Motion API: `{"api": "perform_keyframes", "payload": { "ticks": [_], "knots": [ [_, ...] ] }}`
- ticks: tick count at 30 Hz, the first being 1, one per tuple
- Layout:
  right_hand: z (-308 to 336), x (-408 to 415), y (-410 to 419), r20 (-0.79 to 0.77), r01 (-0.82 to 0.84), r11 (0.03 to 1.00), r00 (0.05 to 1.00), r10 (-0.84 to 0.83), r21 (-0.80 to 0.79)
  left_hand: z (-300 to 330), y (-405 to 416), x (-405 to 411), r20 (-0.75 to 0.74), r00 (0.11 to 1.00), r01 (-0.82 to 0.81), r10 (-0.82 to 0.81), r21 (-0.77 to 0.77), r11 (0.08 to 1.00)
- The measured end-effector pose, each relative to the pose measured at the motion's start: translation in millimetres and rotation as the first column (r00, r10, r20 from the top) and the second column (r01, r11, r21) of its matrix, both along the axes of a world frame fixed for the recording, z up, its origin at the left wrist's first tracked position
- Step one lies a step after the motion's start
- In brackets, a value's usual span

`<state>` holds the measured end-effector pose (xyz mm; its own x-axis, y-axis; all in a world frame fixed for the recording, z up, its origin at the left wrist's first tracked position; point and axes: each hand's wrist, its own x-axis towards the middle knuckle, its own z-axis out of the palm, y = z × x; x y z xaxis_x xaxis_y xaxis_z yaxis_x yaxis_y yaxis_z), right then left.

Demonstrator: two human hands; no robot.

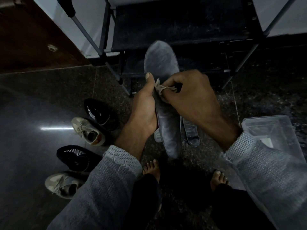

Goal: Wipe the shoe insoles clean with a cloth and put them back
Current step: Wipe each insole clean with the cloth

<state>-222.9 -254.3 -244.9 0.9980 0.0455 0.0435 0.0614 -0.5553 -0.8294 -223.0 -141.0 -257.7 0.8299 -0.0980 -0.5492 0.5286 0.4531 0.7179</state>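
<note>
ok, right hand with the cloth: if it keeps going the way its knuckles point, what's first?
Likely the left hand: the right hand points left across the insole, cloth nearly at the left thumb. Depth unclear.

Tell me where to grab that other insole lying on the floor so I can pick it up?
Probably the heel end of the second insole, coming from above on its right side. It lies flat on the floor, and the heel end shows clear, while the upper part is hidden behind the right hand and the held insole. Pinch its thin edge.
</note>
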Motion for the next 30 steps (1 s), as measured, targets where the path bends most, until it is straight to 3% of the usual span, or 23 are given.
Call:
{"api": "perform_keyframes", "payload": {
  "ticks": [5, 11, 17, 24, 30],
  "knots": [
    [-5.7, 5.7, -10.4, 0.010, 0.085, 0.996, 0.996, -0.084, -0.043, 1.2, -2.7, 0.3, -0.003, 0.999, 0.033, -0.033, 0.008, 0.999],
    [2.6, -1.5, 2.7, 0.005, -0.019, 0.996, 1.000, 0.018, 0.092, 0.2, -1.8, 0.3, 0.016, 1.000, 0.000, -0.001, 0.035, 0.999],
    [-6.2, 7.3, -13.8, 0.005, 0.069, 0.996, 0.998, -0.069, -0.055, -3.0, -2.6, 0.4, -0.015, 0.999, 0.040, -0.039, 0.018, 0.999],
    [1.8, 0.4, 0.3, -0.009, -0.057, 0.994, 0.998, 0.058, 0.092, -1.5, -2.4, 0.5, 0.011, 1.000, 0.005, -0.005, 0.051, 0.999],
    [-7.7, 9.8, -17.4, -0.001, 0.064, 0.997, 0.998, -0.065, -0.048, -3.1, -0.7, 1.0, 0.005, 0.999, 0.043, -0.043, -0.021, 0.999]
  ]
}}
